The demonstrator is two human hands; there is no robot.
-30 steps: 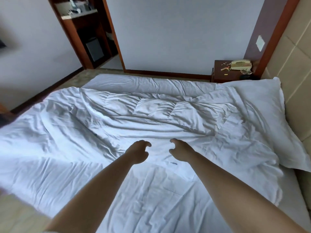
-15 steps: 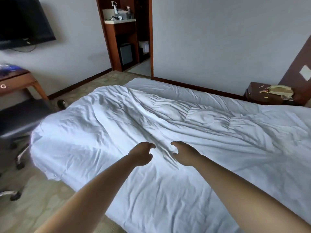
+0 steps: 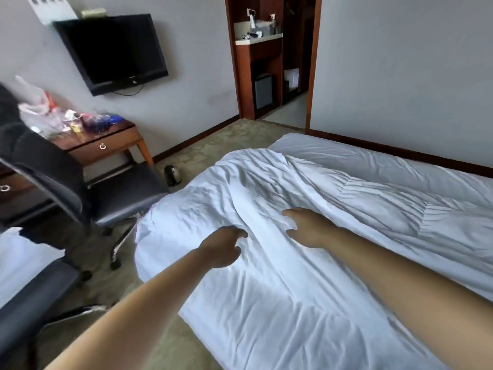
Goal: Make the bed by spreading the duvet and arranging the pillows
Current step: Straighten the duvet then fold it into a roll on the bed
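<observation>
Two bare hands reach out over a white duvet (image 3: 306, 276) that lies rumpled across the bed. The left hand (image 3: 222, 247) hangs low over the cloth near the duvet's foot corner, fingers loosely curled with one pointing forward; it has hold of nothing, and whether it brushes the fabric cannot be told. The right hand (image 3: 309, 227) is a little farther up the duvet, its fingers and thumb spread and bent like a claw above a raised fold, with no cloth gripped between them. The duvet covers the bed from its near edge to its foot, heavily creased, with a quilted patch showing on the side toward the right arm. Beyond the duvet, on its far side, a strip of white sheet (image 3: 346, 156) lies bare. Off the duvet's foot corner stands a black office chair (image 3: 106, 193), and behind that a wooden desk (image 3: 106, 145) piled with bags and small clutter. Above the desk a dark television (image 3: 112, 49) hangs on the wall. A small dark kettle (image 3: 172, 174) stands on the carpet between the desk and the duvet.
</observation>
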